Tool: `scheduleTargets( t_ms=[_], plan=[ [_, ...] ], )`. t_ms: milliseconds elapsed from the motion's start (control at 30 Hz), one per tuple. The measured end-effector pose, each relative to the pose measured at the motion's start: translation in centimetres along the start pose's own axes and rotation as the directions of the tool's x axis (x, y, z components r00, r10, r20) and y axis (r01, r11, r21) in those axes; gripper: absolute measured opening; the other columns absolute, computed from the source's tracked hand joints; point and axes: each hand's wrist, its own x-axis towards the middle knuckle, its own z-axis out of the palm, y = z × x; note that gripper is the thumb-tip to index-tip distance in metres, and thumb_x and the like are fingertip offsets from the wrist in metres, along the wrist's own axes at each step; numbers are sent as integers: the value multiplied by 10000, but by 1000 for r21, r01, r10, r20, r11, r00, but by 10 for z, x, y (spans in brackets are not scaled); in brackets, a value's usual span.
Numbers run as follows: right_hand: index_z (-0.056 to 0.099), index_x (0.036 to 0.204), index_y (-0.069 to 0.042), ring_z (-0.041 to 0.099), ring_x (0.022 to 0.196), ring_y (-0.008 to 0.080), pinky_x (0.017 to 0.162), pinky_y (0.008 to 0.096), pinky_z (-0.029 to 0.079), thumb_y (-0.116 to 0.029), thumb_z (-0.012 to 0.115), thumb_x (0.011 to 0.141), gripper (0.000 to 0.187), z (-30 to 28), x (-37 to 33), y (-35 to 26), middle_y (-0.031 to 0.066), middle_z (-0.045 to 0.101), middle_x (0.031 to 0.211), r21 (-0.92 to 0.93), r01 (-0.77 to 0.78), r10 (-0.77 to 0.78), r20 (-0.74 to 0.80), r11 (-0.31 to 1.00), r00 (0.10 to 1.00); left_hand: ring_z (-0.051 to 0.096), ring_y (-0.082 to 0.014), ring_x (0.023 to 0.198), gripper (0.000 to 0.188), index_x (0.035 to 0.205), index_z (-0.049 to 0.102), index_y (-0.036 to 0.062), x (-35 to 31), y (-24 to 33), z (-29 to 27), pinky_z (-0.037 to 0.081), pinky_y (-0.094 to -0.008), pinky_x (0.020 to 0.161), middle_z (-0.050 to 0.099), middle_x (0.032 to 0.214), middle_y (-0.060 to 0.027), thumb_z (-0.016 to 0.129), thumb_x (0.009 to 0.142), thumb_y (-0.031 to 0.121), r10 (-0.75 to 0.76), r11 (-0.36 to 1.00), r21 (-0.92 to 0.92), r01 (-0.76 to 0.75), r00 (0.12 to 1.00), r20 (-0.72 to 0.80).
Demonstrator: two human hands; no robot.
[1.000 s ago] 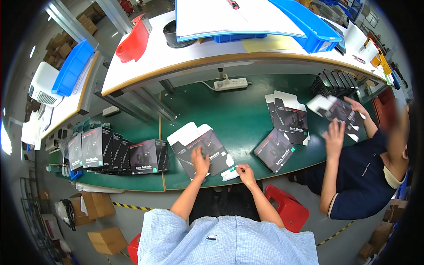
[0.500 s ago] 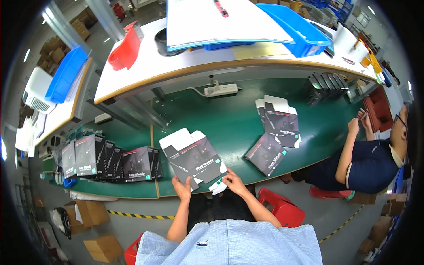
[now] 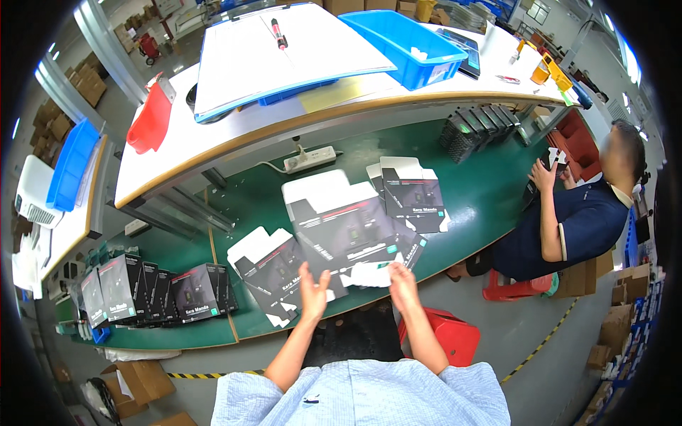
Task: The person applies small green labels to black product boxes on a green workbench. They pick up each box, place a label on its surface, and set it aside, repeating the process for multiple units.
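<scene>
In front of me a flattened dark grey printed box [image 3: 344,224] with white flaps is raised above the bench and slightly blurred. A white piece [image 3: 369,275], perhaps one of its flaps, shows along its lower edge. My right hand [image 3: 403,287] pinches the box's lower right corner beside this white piece. At the lower left edge, my left hand [image 3: 313,292] is open, thumb and fingers apart; whether it touches the box is unclear. More flat boxes [image 3: 266,266] lie on the green bench to the left, and others [image 3: 414,199] to the right, partly covered.
Assembled dark boxes [image 3: 195,291] stand in a row at the left. A white power strip [image 3: 310,160] lies below the raised shelf [image 3: 234,138]. Black devices [image 3: 476,131] stand far right. A co-worker [image 3: 586,213] sits at the right; a red stool [image 3: 444,337] is beside me.
The flat box nearest me has risen and moved up and right, now overlapping the right-hand boxes. Other flat boxes show at the left. My head view has shifted; the co-worker now holds a dark item.
</scene>
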Motion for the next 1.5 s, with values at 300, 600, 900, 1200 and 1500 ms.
scheduleTargets(
  t_ms=[300,600,900,1200,1500],
  plan=[
    [547,928,-65,574,855,119,755,255,457,-143,570,867,102,-99,78,-86,27,598,920,1,305,-302,-126,953,945,274,-354,1265,609,1295,332,14,-7,-51,-7,260,-469,1017,271,1363,-199,570,828,325,27,540,791,-287,945,325],
    [480,1096,-83,535,967,147,843,327,407,-209,572,872,273,-123,93,-66,30,568,1048,-7,125,-124,-212,992,969,200,-339,1305,728,1359,275,104,-35,-99,-98,232,-567,998,179,1436,-136,634,767,327,20,87,959,-271,963,270],
    [603,932,-17,506,784,51,716,201,406,-105,580,860,116,16,-9,5,-25,577,841,-450,83,-93,-2,889,996,501,-297,1042,295,1046,563,9,-23,-36,-43,391,-368,898,522,1083,-145,608,776,119,225,835,487,-257,966,124],
    [594,925,17,513,730,36,678,190,413,-119,567,875,147,65,-32,26,-22,588,800,-477,63,29,183,877,983,492,-265,1010,452,1096,563,56,-27,19,-44,339,-364,906,546,1027,-96,522,648,3,164,842,430,-324,915,369],
    [606,902,28,520,669,46,605,209,435,-115,586,856,151,77,-43,27,8,592,744,-678,249,-32,315,692,949,522,-236,918,200,937,646,45,-33,22,-49,359,-364,847,593,904,-70,620,756,127,188,711,595,-375,916,353]
  ],
)
